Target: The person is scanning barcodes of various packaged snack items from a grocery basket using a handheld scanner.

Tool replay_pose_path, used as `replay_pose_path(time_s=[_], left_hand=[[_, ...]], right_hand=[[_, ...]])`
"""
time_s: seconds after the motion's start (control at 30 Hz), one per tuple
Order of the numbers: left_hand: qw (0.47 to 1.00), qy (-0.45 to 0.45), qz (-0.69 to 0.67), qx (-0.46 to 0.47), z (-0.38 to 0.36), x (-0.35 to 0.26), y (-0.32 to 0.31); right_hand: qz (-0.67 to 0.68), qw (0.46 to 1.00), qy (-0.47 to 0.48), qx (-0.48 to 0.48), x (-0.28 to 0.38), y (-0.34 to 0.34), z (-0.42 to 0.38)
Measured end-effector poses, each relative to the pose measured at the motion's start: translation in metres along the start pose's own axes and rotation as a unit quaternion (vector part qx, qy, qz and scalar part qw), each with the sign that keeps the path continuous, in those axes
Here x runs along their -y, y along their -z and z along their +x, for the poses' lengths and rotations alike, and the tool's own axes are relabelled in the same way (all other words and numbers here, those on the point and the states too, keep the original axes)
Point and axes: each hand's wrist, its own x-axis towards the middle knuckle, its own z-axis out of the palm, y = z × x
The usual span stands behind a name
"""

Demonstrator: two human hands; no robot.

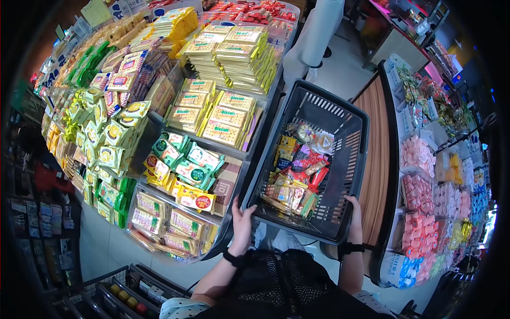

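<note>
A black plastic shopping basket (334,234) with slotted sides is in front of me, between two display stands. My left hand (243,224) holds its near left corner, thumb by the rim and fingers along the outer side. At the near right corner my right hand (355,217) grips the side, with part of the fingers hidden. Inside the basket lie several wrapped snacks: a yellow packet (287,151), red-wrapped pieces (317,178), and biscuit packs (287,194) toward my end.
On the left, a stand holds stacked biscuit packs (228,119), green and yellow packets (194,170) and clear bins of more snacks. A wood-sided stand (372,138) with pink-wrapped sweets (419,191) is close on the right. Behind the basket is a white wrapped column (321,37).
</note>
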Motion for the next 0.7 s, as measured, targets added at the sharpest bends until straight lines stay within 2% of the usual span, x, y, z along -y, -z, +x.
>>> replay_pose_path(time_s=[0.07,0.13,0.2,0.23,0.27,0.3,0.33,0.4,0.47,0.5,0.53,0.6,0.63,0.7], left_hand=[[0.998,-0.008,-0.063,0.006,-0.016,-0.006,0.012],[0.995,-0.096,-0.003,0.002,-0.026,0.022,0.032],[0.994,-0.054,0.097,0.019,-0.036,0.039,0.046],[0.964,-0.043,0.254,0.062,-0.037,0.041,0.049],[0.964,-0.042,0.255,0.061,-0.033,0.054,0.056],[0.849,-0.029,0.494,0.184,-0.023,0.076,0.063],[0.662,-0.013,0.691,0.291,-0.015,0.085,0.062],[0.616,0.132,0.634,0.447,-0.003,0.098,0.056],[0.592,0.164,0.62,0.489,0.034,0.239,0.095],[0.499,0.075,0.65,0.567,0.037,0.242,0.093],[0.455,0.108,0.671,0.575,0.04,0.24,0.076],[0.491,0.136,0.728,0.459,0.038,0.267,0.082],[0.495,0.138,0.727,0.455,0.03,0.249,0.072],[0.421,0.057,0.759,0.494,0.006,0.168,0.036]], right_hand=[[-0.029,0.999,-0.017,0.001,-0.01,0.013,0.011],[-0.013,1.0,-0.014,-0.01,-0.007,0.008,0.005],[0.004,0.999,-0.048,-0.015,-0.008,0.012,0.009],[0.011,0.998,-0.056,-0.019,-0.007,0.012,0.01],[0.012,0.998,-0.058,-0.018,-0.005,0.01,0.011],[0.022,0.999,-0.037,-0.005,-0.002,0.007,0.01],[0.033,0.999,-0.016,0.008,0.001,0.005,0.009],[0.043,0.999,-0.018,0.025,0.007,0.002,0.005],[0.05,0.998,-0.023,0.043,0.011,0.003,0.003],[0.043,0.998,-0.014,0.038,0.011,0.003,0.003],[0.034,0.999,0.0,0.038,0.014,0.003,0.005],[0.023,0.999,-0.01,0.04,0.015,0.01,0.007],[0.025,0.999,0.0,0.039,0.005,0.018,0.013],[0.026,0.999,0.006,0.043,-0.003,0.026,0.016]])
